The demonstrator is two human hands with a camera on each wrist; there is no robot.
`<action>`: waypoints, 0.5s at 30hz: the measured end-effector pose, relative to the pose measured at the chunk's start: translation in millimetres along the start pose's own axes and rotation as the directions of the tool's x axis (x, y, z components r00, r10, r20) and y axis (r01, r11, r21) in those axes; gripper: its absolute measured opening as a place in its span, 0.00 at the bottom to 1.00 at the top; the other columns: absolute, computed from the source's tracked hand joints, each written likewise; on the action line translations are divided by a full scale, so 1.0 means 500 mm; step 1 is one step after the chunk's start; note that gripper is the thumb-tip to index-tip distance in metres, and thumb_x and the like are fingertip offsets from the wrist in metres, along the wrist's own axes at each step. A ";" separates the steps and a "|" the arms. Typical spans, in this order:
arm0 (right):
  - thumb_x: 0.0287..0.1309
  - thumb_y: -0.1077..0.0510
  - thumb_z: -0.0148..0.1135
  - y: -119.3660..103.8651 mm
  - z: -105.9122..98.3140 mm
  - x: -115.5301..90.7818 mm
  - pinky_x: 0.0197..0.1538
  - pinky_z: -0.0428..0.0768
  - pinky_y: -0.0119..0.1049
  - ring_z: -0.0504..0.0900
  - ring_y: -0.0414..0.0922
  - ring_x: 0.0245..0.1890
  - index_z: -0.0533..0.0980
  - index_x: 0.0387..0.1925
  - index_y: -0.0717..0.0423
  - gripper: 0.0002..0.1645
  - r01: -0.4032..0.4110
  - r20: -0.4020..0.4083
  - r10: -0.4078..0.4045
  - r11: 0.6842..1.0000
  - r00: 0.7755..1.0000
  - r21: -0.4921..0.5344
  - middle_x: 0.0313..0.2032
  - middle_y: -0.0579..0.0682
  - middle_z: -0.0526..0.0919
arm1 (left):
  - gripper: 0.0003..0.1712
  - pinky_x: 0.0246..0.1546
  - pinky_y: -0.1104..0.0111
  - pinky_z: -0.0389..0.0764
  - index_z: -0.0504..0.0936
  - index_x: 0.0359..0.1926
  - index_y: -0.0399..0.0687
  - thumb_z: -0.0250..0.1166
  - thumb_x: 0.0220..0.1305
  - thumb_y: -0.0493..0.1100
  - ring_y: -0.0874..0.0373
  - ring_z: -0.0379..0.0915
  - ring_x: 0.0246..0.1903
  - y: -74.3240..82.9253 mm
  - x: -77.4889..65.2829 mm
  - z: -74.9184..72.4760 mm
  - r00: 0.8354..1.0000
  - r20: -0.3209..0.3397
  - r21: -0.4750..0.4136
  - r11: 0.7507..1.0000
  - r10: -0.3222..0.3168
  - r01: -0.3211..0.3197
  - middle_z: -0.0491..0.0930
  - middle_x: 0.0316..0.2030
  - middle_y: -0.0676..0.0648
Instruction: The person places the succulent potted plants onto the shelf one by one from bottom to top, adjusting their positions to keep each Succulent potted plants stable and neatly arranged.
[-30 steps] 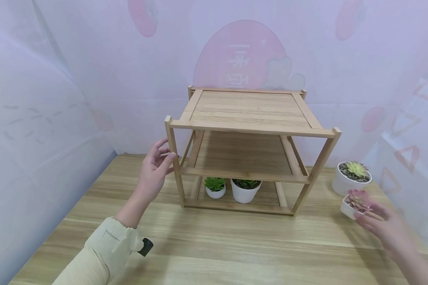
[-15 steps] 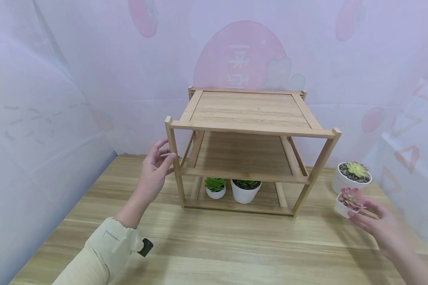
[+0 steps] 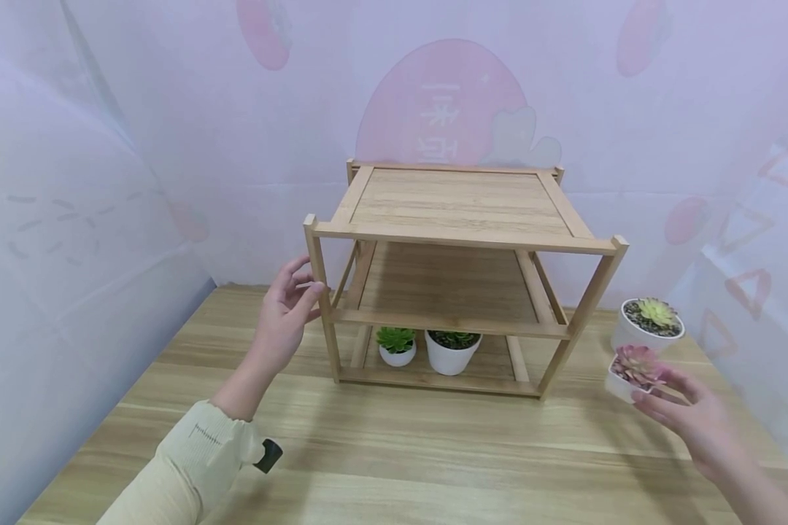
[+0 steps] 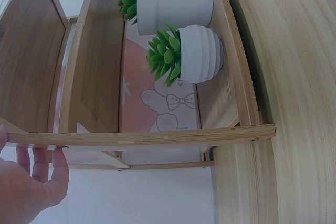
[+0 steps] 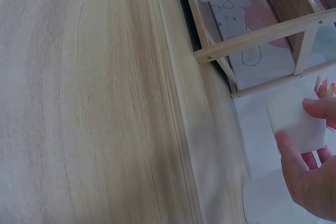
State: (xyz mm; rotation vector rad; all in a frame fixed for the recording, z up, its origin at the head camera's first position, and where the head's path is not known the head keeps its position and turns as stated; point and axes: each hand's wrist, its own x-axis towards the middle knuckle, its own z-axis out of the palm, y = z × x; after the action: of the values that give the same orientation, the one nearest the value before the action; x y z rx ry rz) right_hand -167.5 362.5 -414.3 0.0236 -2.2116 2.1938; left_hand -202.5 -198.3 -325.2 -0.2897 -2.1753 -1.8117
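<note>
My left hand (image 3: 284, 321) holds the front left post of a three-tier wooden shelf rack (image 3: 466, 200), thumb in front and fingers behind. In the left wrist view, the fingertips (image 4: 59, 169) touch that post. Off to the right of the rack, my right hand (image 3: 696, 426) grips a pink succulent (image 3: 637, 364) in a small white angular pot, lifted above the table. The right wrist view shows the thumb and fingers around the white pot (image 5: 296, 121); most of the pink leaves are hidden there.
On the bottom shelf stand a small green succulent (image 3: 397, 343) in a ribbed white pot and a larger white pot (image 3: 451, 357) with a plant. A yellow-green succulent (image 3: 657, 312) in a round white pot stands on the wooden table (image 3: 394, 452), near the right wall.
My right hand has moved a little to the left with the pink succulent, toward the rack. My left hand stays on the post.
</note>
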 end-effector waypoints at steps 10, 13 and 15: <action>0.63 0.73 0.64 -0.007 0.020 -0.012 0.44 0.83 0.25 0.82 0.30 0.44 0.73 0.51 0.33 0.30 0.032 0.036 -0.029 0.996 0.999 -0.084 0.47 0.30 0.80 | 0.31 0.59 0.42 0.75 0.56 0.78 0.44 0.53 0.81 0.40 0.43 0.71 0.61 0.000 0.001 0.000 1.000 0.002 -0.003 1.000 0.005 -0.005 0.69 0.59 0.37; 0.64 0.72 0.64 -0.009 0.028 -0.016 0.44 0.83 0.25 0.82 0.30 0.45 0.72 0.52 0.34 0.30 0.026 0.043 -0.023 0.996 0.999 -0.088 0.47 0.30 0.80 | 0.31 0.59 0.43 0.75 0.56 0.78 0.44 0.53 0.81 0.40 0.43 0.71 0.61 0.000 0.001 0.000 1.000 0.001 0.003 1.000 0.003 -0.003 0.69 0.60 0.37; 0.64 0.72 0.64 -0.010 0.034 -0.017 0.44 0.83 0.26 0.83 0.30 0.45 0.73 0.52 0.33 0.30 0.026 0.048 -0.023 0.997 0.999 -0.076 0.47 0.30 0.80 | 0.31 0.60 0.43 0.75 0.56 0.78 0.44 0.53 0.81 0.40 0.43 0.71 0.62 0.002 0.000 0.000 1.000 0.001 0.004 1.000 0.002 -0.002 0.69 0.60 0.36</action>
State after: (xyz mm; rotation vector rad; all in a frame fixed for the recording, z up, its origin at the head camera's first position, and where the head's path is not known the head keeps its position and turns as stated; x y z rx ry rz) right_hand -159.2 345.4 -409.8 0.1013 -2.3059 2.1156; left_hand -202.3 -198.2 -324.4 -0.2917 -2.1787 -1.8065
